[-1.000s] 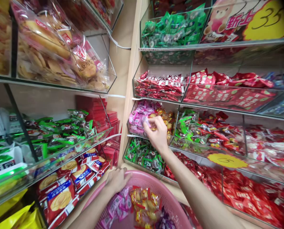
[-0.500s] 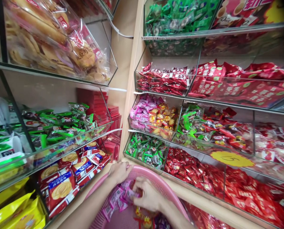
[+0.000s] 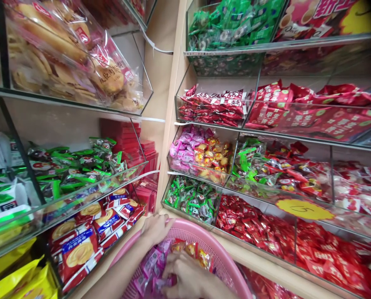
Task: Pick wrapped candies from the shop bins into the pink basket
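Note:
A pink plastic basket [image 3: 227, 255] stands at the bottom centre, against the shelf corner. My left hand [image 3: 156, 228] is closed over its far left rim. Inside the basket, my right hand [image 3: 182, 272] reaches down among small packets, its fingers bent and apart; the fingertips are partly hidden, and nothing is seen in its grip. Purple-pink packets [image 3: 151, 261] lie to the left of and under this hand. Yellow-and-red packets [image 3: 204, 258] lie just beyond it, near the far side of the basket.
Shelves with clear-fronted bins rise on both sides. Green packets [image 3: 191, 199] and red packets [image 3: 244, 220] fill the low right bins, under a yellow price tag [image 3: 305, 209]. Red-and-blue biscuit packs [image 3: 79, 249] lie at the lower left. A wooden ledge [image 3: 266, 263] runs right of the basket.
My right hand has moved lower and slightly left in the basket. Yellow-and-red packets now show beyond it rather than below it. My left hand stays on the rim.

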Tool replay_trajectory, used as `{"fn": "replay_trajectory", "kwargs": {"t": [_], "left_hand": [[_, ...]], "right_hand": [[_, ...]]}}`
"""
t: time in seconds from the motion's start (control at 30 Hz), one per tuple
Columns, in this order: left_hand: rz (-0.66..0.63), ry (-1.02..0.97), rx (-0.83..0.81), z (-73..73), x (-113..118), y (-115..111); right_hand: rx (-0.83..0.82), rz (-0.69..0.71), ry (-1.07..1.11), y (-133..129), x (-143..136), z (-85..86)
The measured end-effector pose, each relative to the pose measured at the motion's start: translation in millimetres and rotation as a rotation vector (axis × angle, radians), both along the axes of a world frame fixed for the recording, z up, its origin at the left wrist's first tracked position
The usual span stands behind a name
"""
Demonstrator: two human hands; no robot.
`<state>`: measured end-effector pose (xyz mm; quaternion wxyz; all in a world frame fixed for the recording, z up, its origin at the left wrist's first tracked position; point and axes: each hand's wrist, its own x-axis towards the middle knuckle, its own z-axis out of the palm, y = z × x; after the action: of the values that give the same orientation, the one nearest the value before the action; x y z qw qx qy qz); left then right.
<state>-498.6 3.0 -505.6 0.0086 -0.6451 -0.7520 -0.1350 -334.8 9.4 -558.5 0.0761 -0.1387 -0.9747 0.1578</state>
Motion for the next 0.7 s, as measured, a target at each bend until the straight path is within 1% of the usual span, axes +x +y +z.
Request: {"fn": "replay_trajectory", "kwargs": {"t": [0.1,0.23,0.3,0.5,0.57,0.7], "left_hand": [[0.005,-0.003,-0.001,1.8,1.5,-0.4],[0.016,-0.019,-0.021,4.0,3.3,-0.9],[0.018,-0.024,-0.024,4.0,3.5,-0.9],[0.013,-0.01,0.0,-0.1,2.0,0.8],[0.013,-0.015,0.005,0.0,1.8,0.6],[0.017,-0.036,-0.008,3.1,2.1,-2.0]], "right_hand": [[0.076,0.02,-0.027,3.0,1.7,0.1],[0.217,0.002,-0.03,5.0,4.4,3.5],[0.293,0.012,-0.013,3.8,4.0,0.9],[0.59,0.097,0.03,0.4,-8.7,-21.8],[0.64,0.106,0.041,2.8,-14.8,-30.2],[0.673,0.098,0.014,9.9,-24.0,-48.8]]}}
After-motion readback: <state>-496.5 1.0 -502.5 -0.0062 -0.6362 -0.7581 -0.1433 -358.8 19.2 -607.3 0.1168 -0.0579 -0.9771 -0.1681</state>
